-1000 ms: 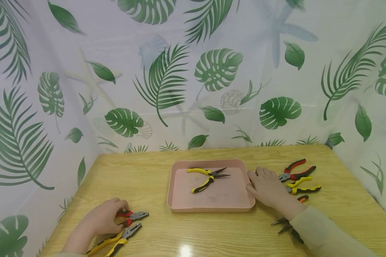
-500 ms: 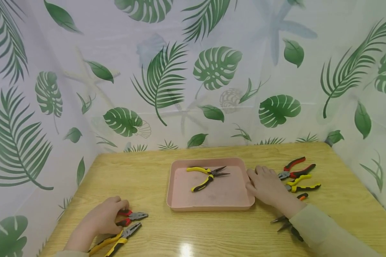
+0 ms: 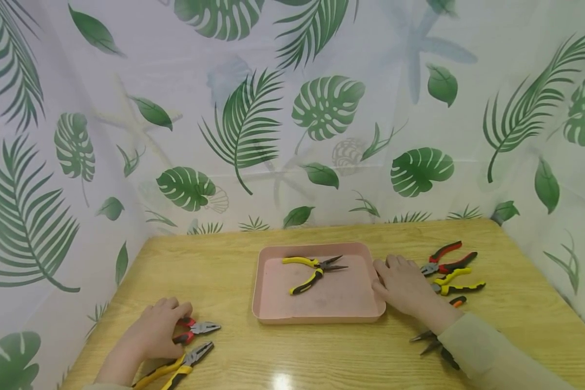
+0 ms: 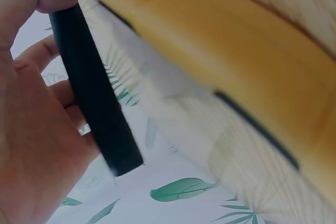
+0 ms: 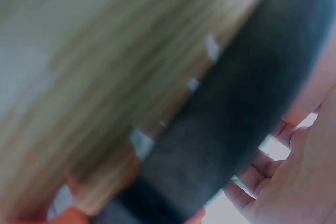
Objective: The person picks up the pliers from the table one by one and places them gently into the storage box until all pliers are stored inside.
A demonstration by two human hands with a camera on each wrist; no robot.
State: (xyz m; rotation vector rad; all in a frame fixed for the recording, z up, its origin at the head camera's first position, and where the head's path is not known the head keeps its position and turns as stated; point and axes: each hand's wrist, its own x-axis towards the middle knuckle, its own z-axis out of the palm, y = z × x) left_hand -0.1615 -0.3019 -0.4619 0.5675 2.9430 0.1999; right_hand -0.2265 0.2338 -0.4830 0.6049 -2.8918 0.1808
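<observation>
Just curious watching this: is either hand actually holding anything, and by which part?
The left hand holds the red-handled pliers by the handles. The right hand lies flat beside the pink tray, gripping nothing.

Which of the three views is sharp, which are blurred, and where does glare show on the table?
Head view: sharp, evenly lit, with a white glare spot on the table near its front edge. Left wrist view: table smeared, left hand fairly clear. Right wrist view: heavily blurred throughout; only the right hand is recognisable.
</observation>
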